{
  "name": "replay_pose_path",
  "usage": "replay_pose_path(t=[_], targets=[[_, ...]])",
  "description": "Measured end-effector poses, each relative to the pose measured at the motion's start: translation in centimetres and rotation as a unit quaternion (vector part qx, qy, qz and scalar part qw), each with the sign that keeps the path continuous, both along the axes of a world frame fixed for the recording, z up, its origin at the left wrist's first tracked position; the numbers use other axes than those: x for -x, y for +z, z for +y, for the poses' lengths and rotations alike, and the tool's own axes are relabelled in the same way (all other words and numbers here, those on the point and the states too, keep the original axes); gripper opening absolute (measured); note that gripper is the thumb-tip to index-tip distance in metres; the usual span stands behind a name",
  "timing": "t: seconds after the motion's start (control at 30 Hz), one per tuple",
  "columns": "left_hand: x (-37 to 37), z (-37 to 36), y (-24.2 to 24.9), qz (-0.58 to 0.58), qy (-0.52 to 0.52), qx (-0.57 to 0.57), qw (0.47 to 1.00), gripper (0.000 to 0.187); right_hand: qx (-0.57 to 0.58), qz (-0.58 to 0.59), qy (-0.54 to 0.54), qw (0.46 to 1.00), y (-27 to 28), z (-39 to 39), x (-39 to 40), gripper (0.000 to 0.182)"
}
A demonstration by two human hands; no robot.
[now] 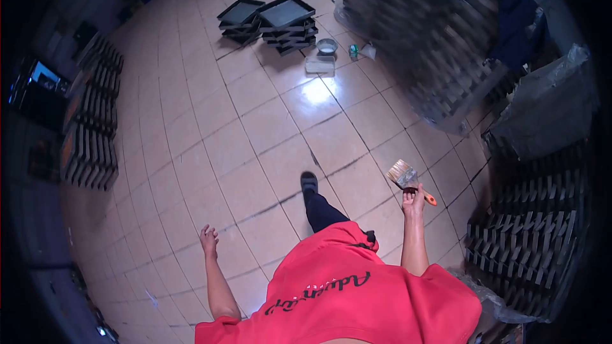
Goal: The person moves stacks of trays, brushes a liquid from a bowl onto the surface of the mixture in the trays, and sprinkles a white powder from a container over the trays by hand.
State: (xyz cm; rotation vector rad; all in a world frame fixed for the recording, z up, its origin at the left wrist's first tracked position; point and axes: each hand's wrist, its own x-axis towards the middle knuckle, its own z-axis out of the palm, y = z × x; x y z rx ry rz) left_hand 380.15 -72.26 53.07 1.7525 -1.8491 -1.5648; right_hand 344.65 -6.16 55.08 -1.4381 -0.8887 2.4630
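My right hand [413, 200] grips a wide paintbrush [403, 174] by its orange handle, with the pale bristles pointing up and to the left. On the other side, my left hand [209, 240] hangs over the tiled floor with nothing in it, its fingers loosely apart. Farther ahead on the floor stand two stacks of dark trays, one stack [241, 13] at the left and another stack [288, 13] beside it. Close to them sit a round bowl [327, 46], a clear rectangular container [320, 66] and a small green container [354, 51].
Tall stacks of dark trays [90, 146] line the left side. More stacked trays [523, 248] stand close on my right, below a grey plastic cover [542, 105]. A large plastic-wrapped stack [414, 32] rises at the upper right. My foot [309, 182] is on the tiles [268, 114].
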Motion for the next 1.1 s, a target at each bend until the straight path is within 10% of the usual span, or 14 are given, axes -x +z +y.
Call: replay_pose_path(t=[0.17,0.37,0.77,0.9,1.1], targets=[[16.9,-5.7,-0.7,0.013,-0.043,-0.099,0.994,0.044,-0.018,0.046,-0.062,0.997,-6.0,-8.3,16.1,0.043],[27.6,-13.1,-5.1,-0.089,-0.082,-0.160,0.980,0.045,-0.060,0.036,-0.015,0.997,0.3,-26.6,34.4,0.032],[60.0,-51.2,-8.1,-0.112,-0.136,-0.120,0.977,0.028,-0.170,-0.043,-0.198,0.964,-3.0,-52.9,51.3,0.018],[78.9,-58.3,-8.5,-0.141,-0.393,0.027,0.908,0.024,-0.662,-0.107,0.137,0.729,2.0,-58.5,57.0,0.029],[99.3,-49.3,-4.4,-0.364,-0.707,0.159,0.586,0.061,-0.493,-0.134,0.664,0.545,-4.6,-69.9,69.1,0.045]])
